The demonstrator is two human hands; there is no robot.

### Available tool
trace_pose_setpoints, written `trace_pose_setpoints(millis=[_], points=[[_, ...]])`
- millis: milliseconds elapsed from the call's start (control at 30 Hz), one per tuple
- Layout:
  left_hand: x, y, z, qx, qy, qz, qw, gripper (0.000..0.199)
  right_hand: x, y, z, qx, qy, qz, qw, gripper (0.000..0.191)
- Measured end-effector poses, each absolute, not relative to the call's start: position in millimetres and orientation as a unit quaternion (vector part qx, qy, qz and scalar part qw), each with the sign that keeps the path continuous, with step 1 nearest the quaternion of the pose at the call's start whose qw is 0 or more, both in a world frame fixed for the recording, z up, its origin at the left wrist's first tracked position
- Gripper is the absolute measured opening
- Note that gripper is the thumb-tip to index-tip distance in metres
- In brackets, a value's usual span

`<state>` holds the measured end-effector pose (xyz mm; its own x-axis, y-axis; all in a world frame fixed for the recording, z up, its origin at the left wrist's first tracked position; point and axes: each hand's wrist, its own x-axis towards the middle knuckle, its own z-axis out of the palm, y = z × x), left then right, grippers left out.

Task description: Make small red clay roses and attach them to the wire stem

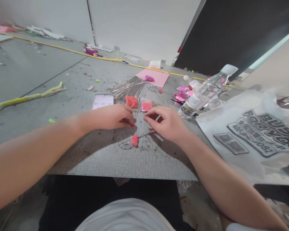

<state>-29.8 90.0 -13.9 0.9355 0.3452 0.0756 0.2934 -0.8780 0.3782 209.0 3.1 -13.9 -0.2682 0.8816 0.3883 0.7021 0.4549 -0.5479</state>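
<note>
My left hand (117,116) is closed in a pinch on a bit of red modelling clay (133,125) that shows at its fingertips. Opposite it, my right hand (168,122) has thumb and forefinger brought together; whatever lies between them is too small to make out. Below both hands, a wire piece (125,142) with a looped end lies on the table, a lump of red-pink clay (135,140) on its stem. Farther along that stem sits a smaller red bit (153,131). Just beyond my fingers are a red-orange clay packet (131,102) and a pink clay packet (146,106).
A phone (103,101) showing a timer lies behind my left wrist. Thin metal wires (130,89) fan out near a pink sheet (154,77). To the right stand a water bottle (207,91) and a white plastic bag (252,131). A yellow cord (74,49) crosses the back.
</note>
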Motion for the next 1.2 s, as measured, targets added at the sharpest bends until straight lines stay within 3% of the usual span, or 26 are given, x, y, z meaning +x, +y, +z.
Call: trace_pose_setpoints(millis=[267,600,700,867,1200], points=[[-35.8,97.0,-13.8,0.961,0.204,0.056,0.181,0.026,209.3,3.4,-13.0,-0.514,-0.792,0.152,0.292,0.015],[-31.3,98.9,-19.8,0.945,0.257,0.13,0.153,0.021,209.7,4.6,-14.7,-0.524,-0.791,0.155,0.276,0.016],[-27.4,91.0,-14.2,0.919,0.279,0.182,0.214,0.018,208.3,4.3,-18.0,-0.5,-0.794,0.127,0.322,0.012],[-19.8,69.9,-6.7,0.839,0.331,0.187,0.391,0.031,203.3,1.5,-22.9,-0.386,-0.825,0.063,0.408,0.011],[-17.2,58.1,-6.2,0.769,0.327,0.208,0.508,0.034,205.8,0.2,-21.2,-0.366,-0.834,0.03,0.411,0.011]])
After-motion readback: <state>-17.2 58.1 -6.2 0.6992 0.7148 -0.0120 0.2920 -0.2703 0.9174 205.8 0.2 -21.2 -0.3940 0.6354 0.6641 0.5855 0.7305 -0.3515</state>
